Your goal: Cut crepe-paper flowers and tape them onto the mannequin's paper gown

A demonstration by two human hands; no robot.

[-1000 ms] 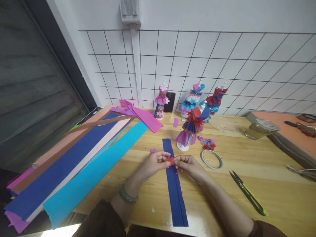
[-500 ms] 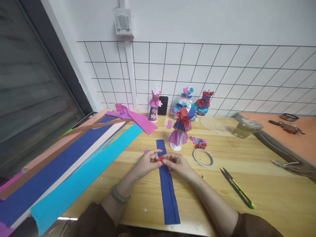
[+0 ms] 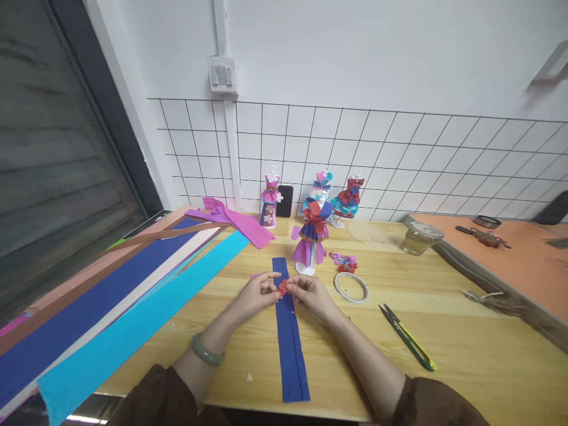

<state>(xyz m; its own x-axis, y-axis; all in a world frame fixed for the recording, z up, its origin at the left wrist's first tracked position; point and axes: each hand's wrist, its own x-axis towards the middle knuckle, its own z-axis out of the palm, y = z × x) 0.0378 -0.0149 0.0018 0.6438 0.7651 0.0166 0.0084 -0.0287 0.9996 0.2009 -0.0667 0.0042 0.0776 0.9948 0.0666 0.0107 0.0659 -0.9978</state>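
Note:
A small red paper flower [image 3: 283, 287] is pinched between my two hands, above a dark blue paper strip [image 3: 290, 355] lying lengthwise on the wooden table. My left hand [image 3: 261, 293] grips the flower's left edge with thumb and fingertips. On its right edge are the thumb and finger of my right hand [image 3: 311, 296]. Just behind the hands stands a mini dress form [image 3: 312, 239] in red, blue and purple paper. A roll of white tape [image 3: 351, 287] lies right of my right hand, and yellow-green snips [image 3: 407, 337] rest farther right.
Long crepe paper strips [image 3: 146, 302] cover the left side. Behind stand more dress forms [image 3: 269, 204] and a dark phone [image 3: 284, 201]. Paper scraps [image 3: 345, 261] lie near the tape. A lidded cup [image 3: 420, 238] is at the right, beside an orange surface [image 3: 523, 260].
The view has tilted up and turned slightly right. The red flower now shows flatter and more opened between my fingertips; both hands still hold it.

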